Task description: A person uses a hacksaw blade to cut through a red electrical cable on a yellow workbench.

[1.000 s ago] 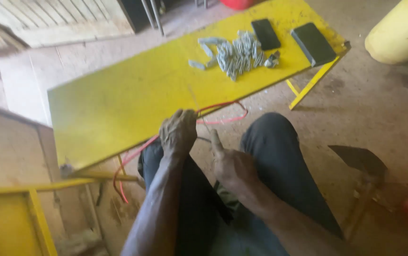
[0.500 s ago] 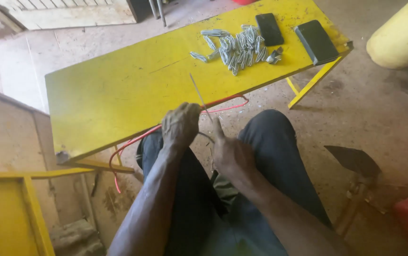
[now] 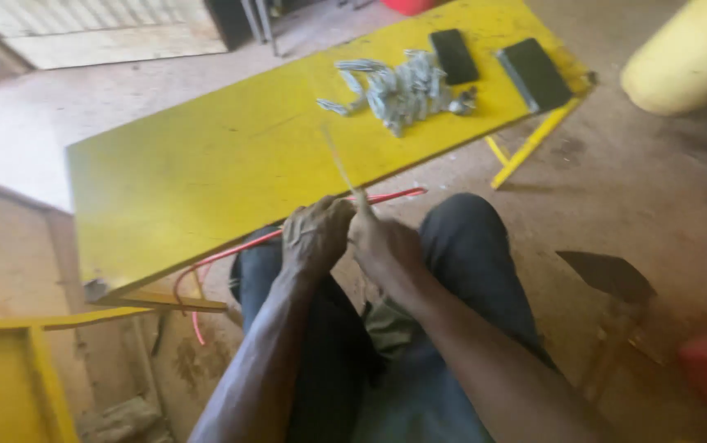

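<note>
My left hand (image 3: 314,238) and my right hand (image 3: 379,244) are held close together over my lap, at the near edge of a yellow table (image 3: 205,164). Both are closed on a thin pale wire strand (image 3: 338,164) that sticks up and away from my fingers. A red cable (image 3: 242,246) runs along the table's near edge past my hands and loops down at the left. A heap of small grey metal pieces (image 3: 398,86) lies at the table's far end.
Two dark flat phones (image 3: 453,56) (image 3: 534,72) lie beside the heap. A yellow drum (image 3: 686,53) stands at the right. A hatchet-like tool (image 3: 612,283) rests on the dirt floor by my right leg. A yellow frame (image 3: 9,369) is at lower left.
My right hand has come up to meet my left hand, and the thin strand now stands up between them. The view has shifted slightly.
</note>
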